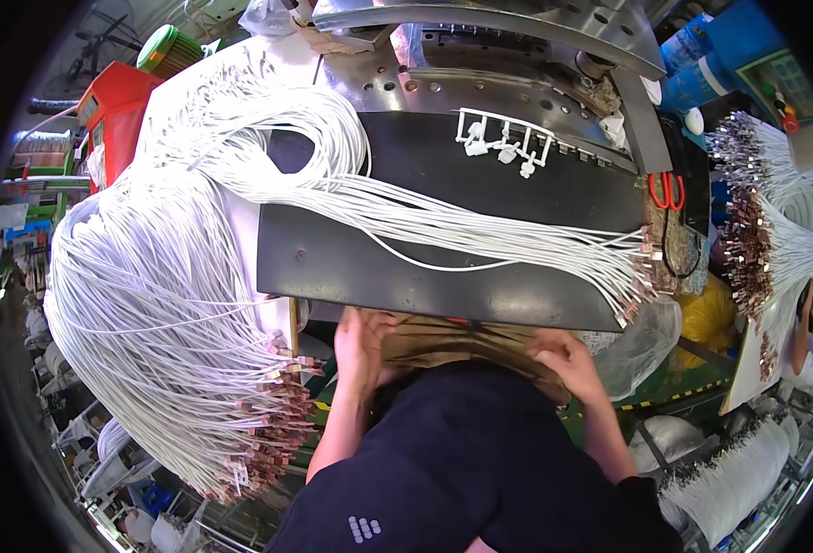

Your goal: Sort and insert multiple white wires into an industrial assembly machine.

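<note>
Black worktable (480, 189), white cables (176, 267) draped across, factory clutter around

Both hands sit low centre of the frame, under the dark worktable (351, 263): left hand (362, 355) and right hand (567, 359) grip a brown cardboard box (452, 339). White cables (480, 226) lie across the table above.

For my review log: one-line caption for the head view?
Both hands, left hand and right hand, hold a brown box beneath a dark worktable draped with white cables.
</note>
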The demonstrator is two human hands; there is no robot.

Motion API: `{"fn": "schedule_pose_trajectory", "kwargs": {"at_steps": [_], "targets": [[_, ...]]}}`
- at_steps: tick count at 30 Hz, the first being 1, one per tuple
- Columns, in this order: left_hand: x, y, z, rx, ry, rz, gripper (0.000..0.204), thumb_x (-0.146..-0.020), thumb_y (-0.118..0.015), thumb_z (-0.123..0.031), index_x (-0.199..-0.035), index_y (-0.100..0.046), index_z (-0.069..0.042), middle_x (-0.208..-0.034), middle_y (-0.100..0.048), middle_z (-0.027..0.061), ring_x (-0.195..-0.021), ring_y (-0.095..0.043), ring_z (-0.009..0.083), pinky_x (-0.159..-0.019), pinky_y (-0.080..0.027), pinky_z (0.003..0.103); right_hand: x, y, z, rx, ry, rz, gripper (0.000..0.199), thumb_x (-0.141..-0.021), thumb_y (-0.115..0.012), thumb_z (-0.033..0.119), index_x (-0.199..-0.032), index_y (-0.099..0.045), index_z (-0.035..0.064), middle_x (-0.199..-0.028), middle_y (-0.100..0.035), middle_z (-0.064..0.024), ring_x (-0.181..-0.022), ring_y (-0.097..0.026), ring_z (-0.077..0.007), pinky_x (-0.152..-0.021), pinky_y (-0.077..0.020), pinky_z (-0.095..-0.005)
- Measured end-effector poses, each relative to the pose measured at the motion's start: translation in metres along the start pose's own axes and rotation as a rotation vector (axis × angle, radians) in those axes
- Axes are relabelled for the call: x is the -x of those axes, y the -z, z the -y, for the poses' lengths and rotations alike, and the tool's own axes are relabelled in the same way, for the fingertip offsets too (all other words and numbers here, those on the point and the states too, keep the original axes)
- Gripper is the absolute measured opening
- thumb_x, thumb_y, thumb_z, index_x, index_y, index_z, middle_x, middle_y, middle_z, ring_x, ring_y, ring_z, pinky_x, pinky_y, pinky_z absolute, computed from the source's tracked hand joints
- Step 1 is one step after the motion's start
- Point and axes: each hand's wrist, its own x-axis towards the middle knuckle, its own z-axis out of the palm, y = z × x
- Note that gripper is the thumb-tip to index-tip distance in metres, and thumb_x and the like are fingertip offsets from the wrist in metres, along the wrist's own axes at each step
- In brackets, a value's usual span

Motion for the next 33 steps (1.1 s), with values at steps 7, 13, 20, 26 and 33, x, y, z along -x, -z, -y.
{"fn": "schedule_pose_trajectory", "kwargs": {"at_steps": [7,13,20,26,33], "targets": [[-0.029,0.027,0.011,-0.079,-0.138,-0.185,0.024,-0.104,-0.057,-0.027,-0.097,-0.062,-0.004,-0.092,-0.067,0.0071,-0.083,-0.064,0.0166,-0.075,-0.050,0.030,-0.035,0.001,-0.012,-0.036,0.255,-0.693,0.014,-0.094,-0.058,0.001,-0.102,-0.068,-0.0061,-0.090,-0.073,-0.0116,-0.079,-0.072,-0.0198,-0.072,-0.0577,-0.0298],[-0.019,0.057,0.014,-0.536,-0.138,-0.340,0.016,-0.095,-0.060,-0.020,-0.090,-0.064,-0.005,-0.077,-0.063,0.0086,-0.075,-0.063,0.0229,-0.070,-0.051,0.037,-0.036,0.013,-0.022,0.490,0.266,-0.787,0.029,-0.082,-0.064,0.008,-0.102,-0.065,-0.0129,-0.091,-0.073,-0.0231,-0.092,-0.070,-0.0338,-0.089,-0.0527,-0.0433],[-0.037,0.038,0.026,-0.288,-0.085,-0.167,0.036,-0.103,-0.054,-0.030,-0.097,-0.071,0.001,-0.088,-0.073,0.0102,-0.080,-0.068,0.0176,-0.077,-0.053,0.031,-0.050,0.062,-0.093,0.408,0.443,-0.650,0.032,-0.098,-0.057,0.025,-0.096,-0.073,-0.0036,-0.094,-0.072,-0.0154,-0.085,-0.066,-0.0220,-0.077,-0.0523,-0.0340],[-0.028,0.037,0.021,-0.212,-0.106,-0.180,0.042,-0.104,-0.055,-0.037,-0.097,-0.070,0.002,-0.087,-0.072,0.0084,-0.079,-0.067,0.0150,-0.075,-0.053,0.030,-0.028,0.047,-0.035,0.620,0.428,-0.532,0.034,-0.103,-0.057,0.023,-0.120,-0.068,-0.0042,-0.124,-0.067,-0.0226,-0.113,-0.064,-0.0322,-0.099,-0.0483,-0.0410],[-0.029,0.039,0.040,-0.634,-0.251,-0.404,0.039,-0.103,-0.056,-0.035,-0.096,-0.070,0.001,-0.086,-0.070,0.0140,-0.083,-0.067,0.0258,-0.077,-0.051,0.038,-0.034,-0.014,0.003,0.280,0.077,-0.280,0.028,-0.103,-0.055,0.024,-0.103,-0.072,0.0018,-0.094,-0.073,-0.0074,-0.082,-0.067,-0.0134,-0.073,-0.0529,-0.0288]]}}
